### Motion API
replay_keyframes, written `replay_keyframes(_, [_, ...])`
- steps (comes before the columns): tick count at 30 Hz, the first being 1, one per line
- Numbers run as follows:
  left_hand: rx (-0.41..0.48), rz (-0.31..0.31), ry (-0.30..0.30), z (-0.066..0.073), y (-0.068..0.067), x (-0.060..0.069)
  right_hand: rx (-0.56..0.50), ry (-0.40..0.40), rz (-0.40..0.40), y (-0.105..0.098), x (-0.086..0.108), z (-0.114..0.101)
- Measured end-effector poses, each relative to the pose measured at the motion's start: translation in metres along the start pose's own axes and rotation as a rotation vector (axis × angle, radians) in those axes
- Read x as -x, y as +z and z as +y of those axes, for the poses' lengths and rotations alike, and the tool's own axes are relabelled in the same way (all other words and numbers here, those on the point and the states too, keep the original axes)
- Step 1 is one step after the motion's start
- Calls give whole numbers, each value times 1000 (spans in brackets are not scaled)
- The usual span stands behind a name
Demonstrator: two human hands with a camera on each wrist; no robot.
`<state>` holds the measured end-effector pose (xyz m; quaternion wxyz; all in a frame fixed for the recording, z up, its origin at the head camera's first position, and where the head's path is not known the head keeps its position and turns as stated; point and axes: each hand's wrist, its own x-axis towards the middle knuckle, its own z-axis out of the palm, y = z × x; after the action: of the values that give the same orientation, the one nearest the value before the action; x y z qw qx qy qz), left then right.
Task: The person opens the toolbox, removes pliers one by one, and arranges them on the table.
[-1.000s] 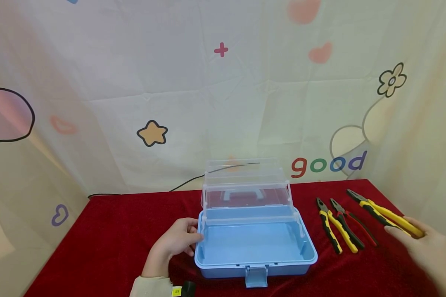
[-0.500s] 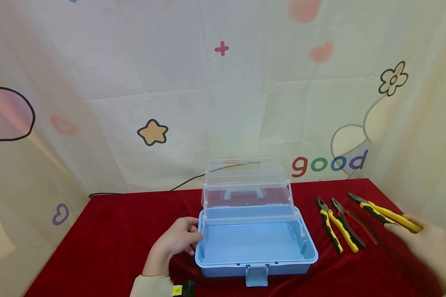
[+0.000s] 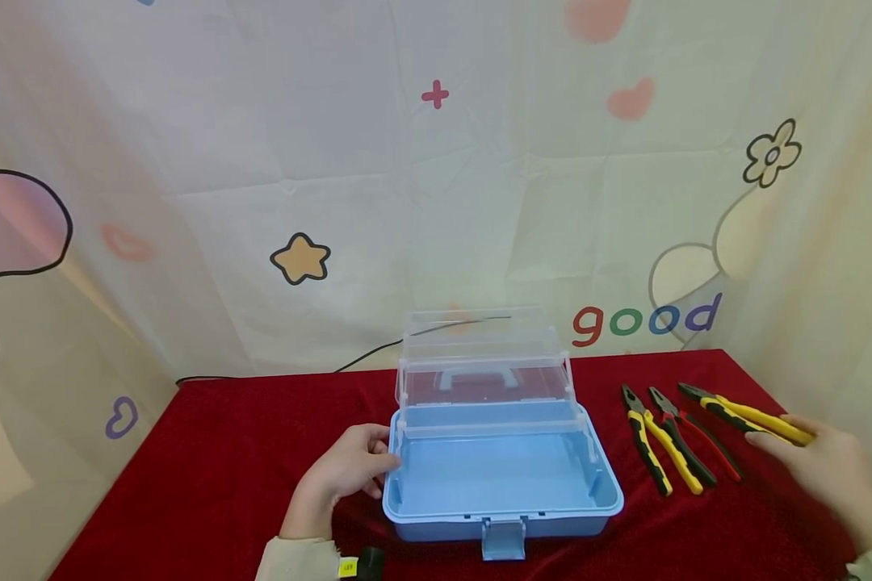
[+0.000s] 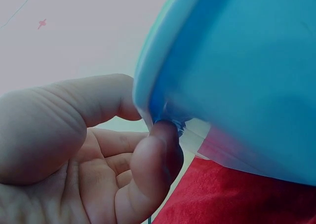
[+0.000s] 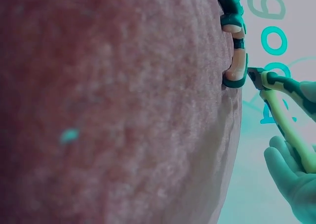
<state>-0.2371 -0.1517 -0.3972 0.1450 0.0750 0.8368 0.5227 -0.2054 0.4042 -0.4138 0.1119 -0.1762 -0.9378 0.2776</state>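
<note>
At the middle of the table stands a light-blue toolbox [image 3: 494, 476], its clear lid [image 3: 483, 343] raised at the back. My left hand [image 3: 341, 468] pinches the left rim; in the left wrist view the thumb and a fingertip [image 4: 160, 152] meet the blue wall [image 4: 237, 75]. At the far right my right hand [image 3: 832, 468] grips yellow-and-black pliers [image 3: 744, 413] by the handles, with the head pointing back left. The right wrist view catches these pliers [image 5: 284, 122] and part of the hand [image 5: 296, 187] at its right edge.
Left of the held pliers lie another yellow-and-black pair of pliers [image 3: 670, 446] and red-and-black pliers [image 3: 687, 452]. A blue latch [image 3: 504, 539] hangs from the toolbox's front. Red cloth [image 3: 218, 476] covers the table, with a patterned curtain [image 3: 363, 226] behind and a thin black cable [image 3: 366, 355].
My right hand and the gripped pliers have shifted slightly left and away from me; the pliers' head has dipped a little. The left hand and toolbox stay in place.
</note>
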Motion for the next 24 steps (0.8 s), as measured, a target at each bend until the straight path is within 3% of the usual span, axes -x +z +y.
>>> replay_keyframes(24, [-11,-4,-2,-1,0,-1,57,-21,-42,5,-3,-6])
